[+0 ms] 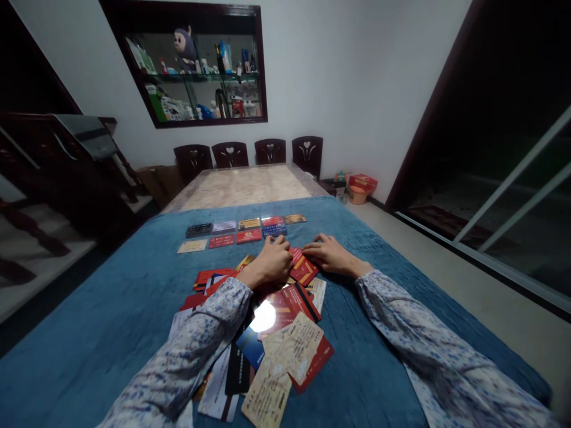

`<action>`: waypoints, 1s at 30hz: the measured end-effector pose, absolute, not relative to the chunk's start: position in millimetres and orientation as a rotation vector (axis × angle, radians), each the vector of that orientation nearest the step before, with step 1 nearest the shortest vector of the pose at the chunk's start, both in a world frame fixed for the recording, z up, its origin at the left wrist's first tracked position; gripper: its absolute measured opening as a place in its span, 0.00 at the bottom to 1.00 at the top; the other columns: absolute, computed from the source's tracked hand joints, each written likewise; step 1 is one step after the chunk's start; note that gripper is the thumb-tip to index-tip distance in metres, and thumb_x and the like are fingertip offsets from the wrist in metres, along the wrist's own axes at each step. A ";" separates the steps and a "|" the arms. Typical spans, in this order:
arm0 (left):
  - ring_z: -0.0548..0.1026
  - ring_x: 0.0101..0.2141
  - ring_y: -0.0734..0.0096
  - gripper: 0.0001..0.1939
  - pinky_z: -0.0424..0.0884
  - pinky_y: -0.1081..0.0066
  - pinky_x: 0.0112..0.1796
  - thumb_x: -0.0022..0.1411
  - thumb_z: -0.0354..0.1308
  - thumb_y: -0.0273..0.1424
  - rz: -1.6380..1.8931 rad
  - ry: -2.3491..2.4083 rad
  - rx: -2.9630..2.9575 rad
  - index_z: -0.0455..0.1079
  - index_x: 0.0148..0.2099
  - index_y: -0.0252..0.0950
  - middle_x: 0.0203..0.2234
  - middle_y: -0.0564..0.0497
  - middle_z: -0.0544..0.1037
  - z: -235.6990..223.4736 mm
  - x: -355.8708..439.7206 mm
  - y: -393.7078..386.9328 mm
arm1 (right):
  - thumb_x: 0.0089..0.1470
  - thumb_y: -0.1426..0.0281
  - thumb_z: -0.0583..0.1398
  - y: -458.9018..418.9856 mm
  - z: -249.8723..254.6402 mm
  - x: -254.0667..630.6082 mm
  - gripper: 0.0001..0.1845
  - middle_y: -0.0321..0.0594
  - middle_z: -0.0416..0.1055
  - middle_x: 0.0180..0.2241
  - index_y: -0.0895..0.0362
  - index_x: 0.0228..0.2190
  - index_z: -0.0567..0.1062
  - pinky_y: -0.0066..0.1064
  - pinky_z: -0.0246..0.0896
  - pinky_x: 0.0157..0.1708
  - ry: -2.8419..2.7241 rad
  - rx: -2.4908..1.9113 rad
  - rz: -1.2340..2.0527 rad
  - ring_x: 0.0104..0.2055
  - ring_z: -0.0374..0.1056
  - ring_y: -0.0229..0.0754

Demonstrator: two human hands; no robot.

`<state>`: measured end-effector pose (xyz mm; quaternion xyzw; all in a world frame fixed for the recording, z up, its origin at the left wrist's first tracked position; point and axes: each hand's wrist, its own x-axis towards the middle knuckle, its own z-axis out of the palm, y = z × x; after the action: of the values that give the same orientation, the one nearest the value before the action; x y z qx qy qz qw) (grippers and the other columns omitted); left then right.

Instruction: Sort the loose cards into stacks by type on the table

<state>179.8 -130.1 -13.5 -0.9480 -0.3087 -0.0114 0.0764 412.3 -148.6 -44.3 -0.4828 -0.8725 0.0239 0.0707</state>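
A red card with gold stripes (304, 268) lies tilted between my hands, above a loose heap of cards. My left hand (273, 261) is closed with curled fingers, its thumb side at the card's upper left edge; some fingertips are hidden. At the card's right edge, my right hand (332, 255) has its bent fingers closed on it. Below, the heap shows a large red card (285, 306) with a dark stripe and bright glare, beige printed tickets (297, 345), a black card (238, 368) and a blue card (252, 346). My left sleeve covers part of the heap.
Ahead stand two rows of laid-out cards, including a dark card (199, 229), a blue card (274, 230) and a beige card (192, 246). A blue cloth (111, 291) covers the near table. Chairs (307, 156) line the far end; an orange bucket (358, 195) sits on the floor.
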 end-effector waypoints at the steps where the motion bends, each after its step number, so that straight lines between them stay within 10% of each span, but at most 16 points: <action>1: 0.67 0.51 0.50 0.16 0.61 0.48 0.51 0.71 0.53 0.35 -0.029 -0.922 -2.840 0.81 0.41 0.35 0.43 0.38 0.78 -13.1 179.9 -129.9 | 0.64 0.71 0.55 -149.2 -44.9 412.5 0.25 0.49 0.73 0.61 0.52 0.59 0.77 0.49 0.56 0.53 -2.619 -1.453 0.058 0.59 0.60 0.57; 13: 0.69 0.48 0.51 0.24 0.60 0.51 0.51 0.69 0.56 0.47 -0.053 -0.954 -2.830 0.80 0.36 0.32 0.40 0.39 0.80 -8.3 180.2 -138.3 | 0.61 0.76 0.59 -142.5 -60.5 417.3 0.18 0.47 0.78 0.54 0.54 0.49 0.81 0.44 0.59 0.48 -2.558 -1.250 -0.073 0.55 0.62 0.55; 30: 0.65 0.51 0.52 0.14 0.59 0.51 0.51 0.69 0.55 0.36 -0.061 -0.996 -2.970 0.78 0.37 0.34 0.43 0.42 0.79 -7.4 174.6 -134.4 | 0.64 0.73 0.57 -135.3 -75.7 424.5 0.22 0.46 0.76 0.58 0.54 0.56 0.79 0.49 0.64 0.51 -2.534 -1.132 -0.042 0.55 0.63 0.55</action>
<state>174.6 -134.4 -7.4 -0.9479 -0.3180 -0.0194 0.0042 424.5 -135.3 -75.7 -0.4010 -0.8977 -0.0147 0.1822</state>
